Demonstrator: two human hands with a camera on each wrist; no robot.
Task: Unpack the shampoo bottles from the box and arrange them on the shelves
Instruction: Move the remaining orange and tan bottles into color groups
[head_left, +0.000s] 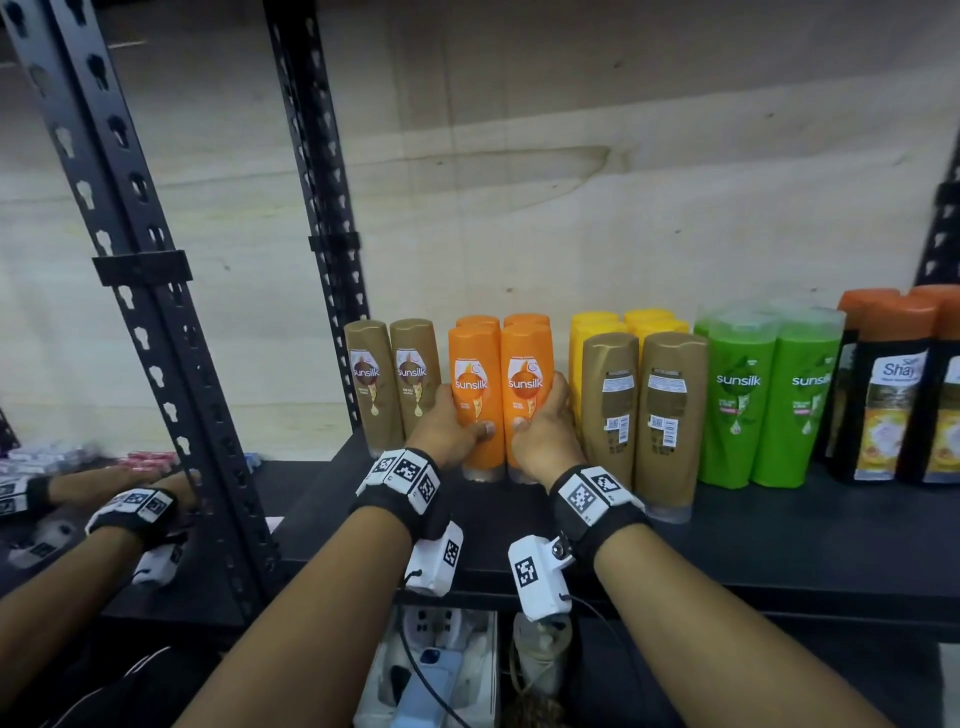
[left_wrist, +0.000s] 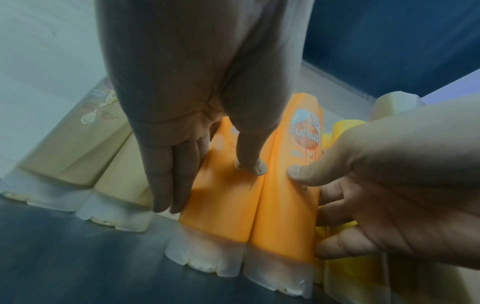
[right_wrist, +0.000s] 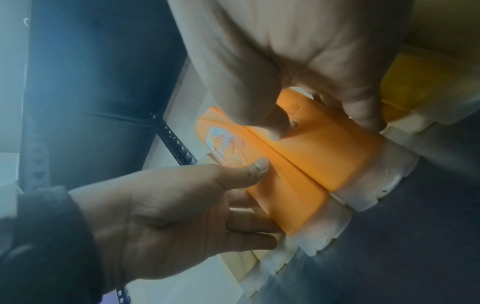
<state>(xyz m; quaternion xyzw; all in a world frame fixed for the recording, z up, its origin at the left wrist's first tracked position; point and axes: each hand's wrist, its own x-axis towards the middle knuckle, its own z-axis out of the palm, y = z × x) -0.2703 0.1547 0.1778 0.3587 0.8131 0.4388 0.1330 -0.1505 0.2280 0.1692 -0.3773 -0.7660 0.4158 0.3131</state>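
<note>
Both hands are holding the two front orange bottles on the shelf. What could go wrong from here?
1. The left hand and right hand grip the orange bottles low; a push might tip them into the orange pair behind.
2. The gold bottles stand close on the right; the right hand's fingers may knock them.
3. Those gold bottles stand near the shelf edge and could fall.
</note>
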